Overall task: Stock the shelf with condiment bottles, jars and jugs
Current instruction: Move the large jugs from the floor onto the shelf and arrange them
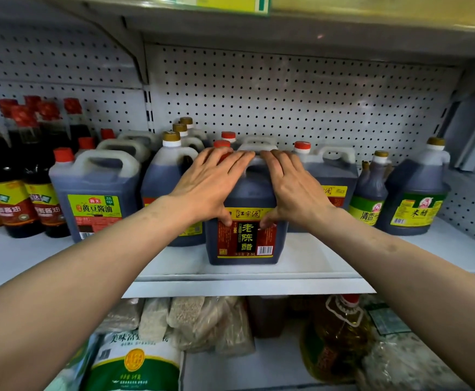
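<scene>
Spanning the whole view, a white shelf point(309, 266) with a perforated back panel point(287, 88) carries rows of dark condiment containers. At its front centre stands a dark vinegar jug point(244, 221) with a red, black and yellow label, upright, just ahead of a matching jug point(329, 176) behind and to its right. To its left stand a gold-capped jug point(163, 176) and a soy sauce jug point(95, 193) with a green label and white handle; further left, red-capped soy sauce bottles point(13, 193) stand close together. To the right are a large rice vinegar jug point(416, 196) and, beside it, a smaller green-labelled bottle point(370, 190). The lower tier holds bagged goods point(134, 359) and a bottle of yellow oil point(340, 334). Both bare forearms reach forward to the central jug. The left hand point(208, 187) lies flat over the jug's upper left shoulder, fingers extended and together, thumb pressed against the label's top edge. The right hand point(292, 187) mirrors it on the upper right shoulder, fingers straight toward the white handle point(258, 142), thumb on the label. Neither hand curls around the jug; both press on it with open palms.
</scene>
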A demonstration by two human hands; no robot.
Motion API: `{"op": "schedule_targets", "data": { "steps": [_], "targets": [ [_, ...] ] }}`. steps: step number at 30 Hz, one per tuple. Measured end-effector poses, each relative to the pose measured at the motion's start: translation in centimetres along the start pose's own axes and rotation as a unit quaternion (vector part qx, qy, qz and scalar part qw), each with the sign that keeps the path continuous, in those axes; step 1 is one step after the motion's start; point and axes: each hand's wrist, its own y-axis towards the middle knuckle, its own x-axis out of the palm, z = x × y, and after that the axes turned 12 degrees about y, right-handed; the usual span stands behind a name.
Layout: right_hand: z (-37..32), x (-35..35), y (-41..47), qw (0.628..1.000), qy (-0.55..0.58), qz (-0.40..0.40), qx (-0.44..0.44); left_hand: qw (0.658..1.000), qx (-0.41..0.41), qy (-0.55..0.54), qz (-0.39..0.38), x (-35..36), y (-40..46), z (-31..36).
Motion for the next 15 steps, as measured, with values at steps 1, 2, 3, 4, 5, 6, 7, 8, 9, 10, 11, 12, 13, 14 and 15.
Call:
{"op": "schedule_targets", "data": {
  "steps": [1, 2, 3, 4, 5, 6, 7, 8, 9, 10, 11, 12, 13, 14, 15],
  "targets": [
    [0.2, 0.2, 0.3, 1.000, -0.002, 0.001, 0.001, 1.000, -0.001, 0.003, -0.001, 0.2, 0.3, 0.0],
    [0.4, 0.4, 0.7, 1.000, -0.003, 0.002, 0.003, 1.000, -0.003, 0.005, -0.001, 0.5, 0.6, -0.1],
    [0.6, 0.6, 1.0, 1.000, -0.003, 0.004, 0.004, 1.000, -0.005, 0.007, -0.002, 0.7, 0.9, -0.1],
    [0.8, 0.9, 1.3, 1.000, -0.001, 0.006, 0.006, 1.000, -0.008, 0.008, -0.003, 1.0, 1.2, -0.1],
    [1.0, 1.1, 1.6, 1.000, 0.002, 0.007, 0.007, 1.000, -0.010, 0.010, -0.005, 1.2, 1.5, -0.2],
    [1.2, 1.3, 1.9, 1.000, 0.006, 0.008, 0.007, 1.000, -0.013, 0.012, -0.007, 1.4, 1.8, -0.2],
    [1.5, 1.5, 2.2, 1.000, 0.009, 0.008, 0.007, 1.000, -0.016, 0.014, -0.010, 1.6, 2.1, -0.2],
    [1.7, 1.7, 2.6, 1.000, 0.012, 0.009, 0.006, 1.000, -0.018, 0.015, -0.012, 1.8, 2.4, -0.3],
    [2.0, 2.0, 2.9, 1.000, 0.014, 0.010, 0.005, 1.000, -0.020, 0.016, -0.013, 2.0, 2.7, -0.3],
    [2.2, 2.2, 3.3, 1.000, 0.014, 0.012, 0.004, 1.000, -0.021, 0.018, -0.014, 2.2, 3.0, -0.4],
    [2.3, 2.4, 3.6, 1.000, 0.014, 0.013, 0.003, 0.999, -0.022, 0.021, -0.017, 2.4, 3.3, -0.5],
    [2.5, 2.7, 4.0, 1.000, 0.013, 0.014, 0.003, 0.999, -0.023, 0.023, -0.021, 2.6, 3.7, -0.6],
    [2.6, 2.9, 4.4, 1.000, 0.014, 0.012, 0.006, 0.999, -0.025, 0.026, -0.025, 2.8, 3.9, -0.7],
    [2.8, 3.0, 4.6, 1.000, 0.018, 0.009, 0.009, 0.999, -0.027, 0.029, -0.028, 2.9, 4.2, -0.8],
    [3.0, 3.2, 4.8, 1.000, 0.023, 0.007, 0.011, 0.999, -0.027, 0.034, -0.029, 3.0, 4.3, -0.9]
  ]
}}
